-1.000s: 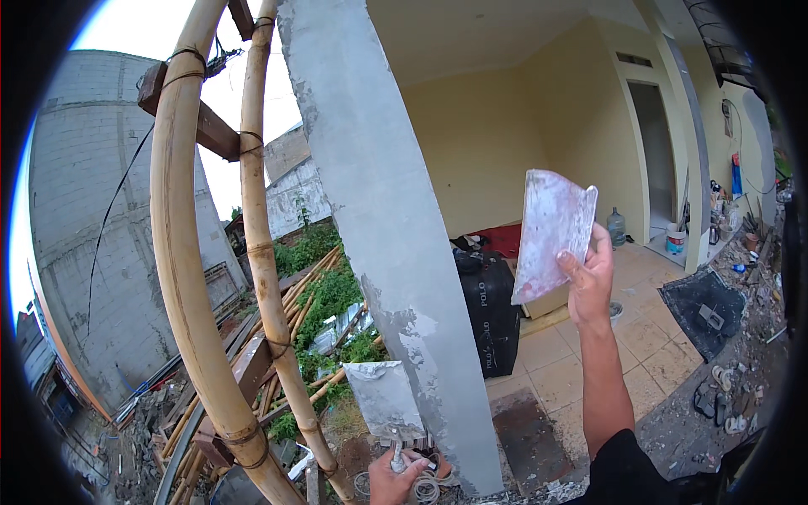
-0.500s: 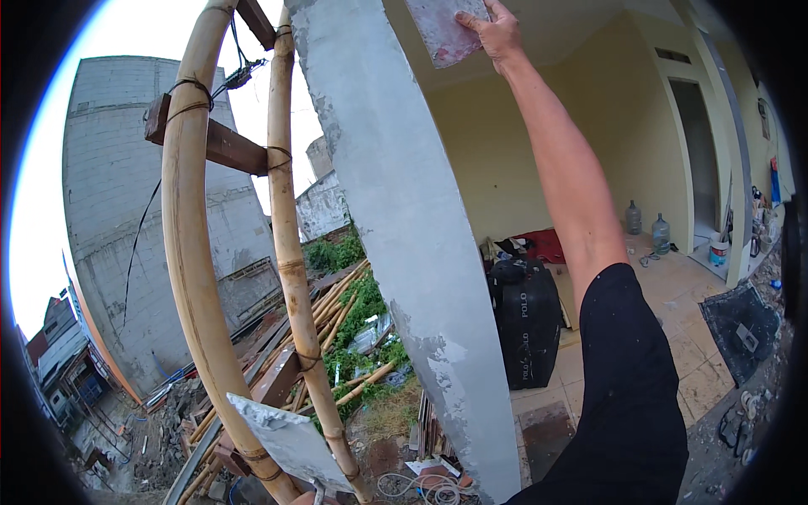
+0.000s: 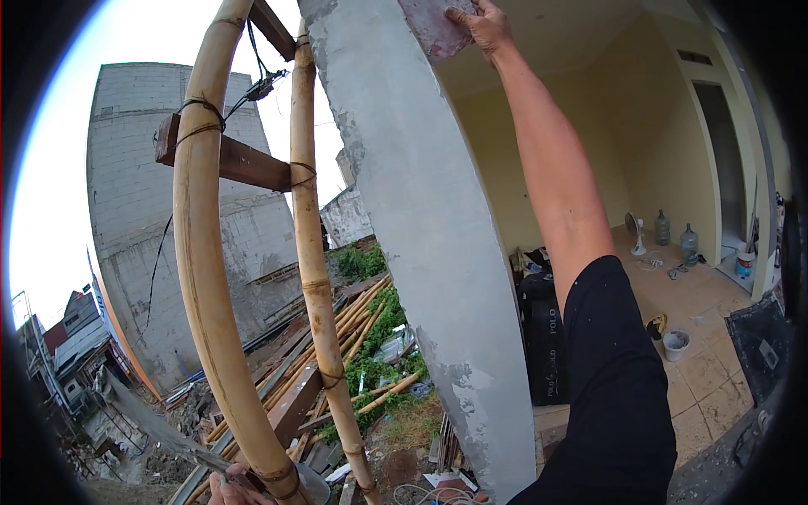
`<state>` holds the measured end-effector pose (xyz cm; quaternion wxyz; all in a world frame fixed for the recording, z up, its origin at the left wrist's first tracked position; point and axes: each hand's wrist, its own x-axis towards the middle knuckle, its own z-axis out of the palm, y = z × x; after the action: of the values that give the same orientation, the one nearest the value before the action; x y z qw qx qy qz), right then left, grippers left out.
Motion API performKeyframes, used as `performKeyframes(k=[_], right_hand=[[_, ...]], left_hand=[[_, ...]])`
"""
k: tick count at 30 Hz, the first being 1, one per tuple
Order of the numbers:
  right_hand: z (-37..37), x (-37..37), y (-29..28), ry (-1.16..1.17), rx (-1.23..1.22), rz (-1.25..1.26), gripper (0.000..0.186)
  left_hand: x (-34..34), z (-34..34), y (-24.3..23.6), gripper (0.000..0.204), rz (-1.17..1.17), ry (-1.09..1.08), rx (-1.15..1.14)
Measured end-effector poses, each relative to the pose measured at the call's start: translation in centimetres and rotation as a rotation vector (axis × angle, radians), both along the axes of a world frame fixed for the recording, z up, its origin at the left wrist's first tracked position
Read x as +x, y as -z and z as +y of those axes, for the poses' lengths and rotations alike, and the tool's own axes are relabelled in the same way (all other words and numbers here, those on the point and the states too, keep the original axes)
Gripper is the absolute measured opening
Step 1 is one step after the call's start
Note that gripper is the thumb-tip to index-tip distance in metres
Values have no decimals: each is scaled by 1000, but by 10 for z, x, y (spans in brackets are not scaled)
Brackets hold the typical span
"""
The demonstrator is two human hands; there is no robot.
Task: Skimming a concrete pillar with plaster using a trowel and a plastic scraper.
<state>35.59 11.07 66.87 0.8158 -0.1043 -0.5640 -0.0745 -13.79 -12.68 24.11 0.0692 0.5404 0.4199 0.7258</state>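
My right hand (image 3: 490, 34) is raised at the top of the view, closed on a stained flat smoothing plate (image 3: 431, 23) with thumb on its face, at the upper edge of the grey plastered column (image 3: 412, 252). Whether the plate touches the column I cannot tell. My left hand (image 3: 236, 488) is at the bottom edge, partly out of view, closed on a mortar-smeared board (image 3: 164, 431) seen nearly edge-on. It is beside a bamboo pole (image 3: 206, 278). A second pole (image 3: 313, 286) stands between that one and the column, with a wooden crossbar (image 3: 257, 168) tied across both.
Right of the column are a tiled floor (image 3: 707, 379), a black bag (image 3: 539, 353), a small bucket (image 3: 677, 343), water jugs (image 3: 688, 246) and a doorway (image 3: 728, 160). Bamboo and timber (image 3: 345, 328), plants and rubble lie below left; a block wall (image 3: 135, 210) stands behind.
My right hand has risen with the plate from mid-right to the top of the column. My left hand has shifted left, its board now tipped nearly edge-on.
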Motion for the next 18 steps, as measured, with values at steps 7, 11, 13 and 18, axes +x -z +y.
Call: performKeyframes(k=[7, 11, 13, 18], right_hand=[[7, 1, -14, 116, -105, -10, 50], [18, 6, -21, 117, -136, 14, 48], [23, 14, -18, 26, 48, -175, 48], [38, 38, -50, 145, -136, 89, 53]], left_hand=[[13, 12, -8, 32, -44, 1, -88], [13, 12, -9, 34, -56, 37, -55], [12, 12, -9, 34, -41, 32, -68], [16, 17, -8, 33, -74, 10, -55]])
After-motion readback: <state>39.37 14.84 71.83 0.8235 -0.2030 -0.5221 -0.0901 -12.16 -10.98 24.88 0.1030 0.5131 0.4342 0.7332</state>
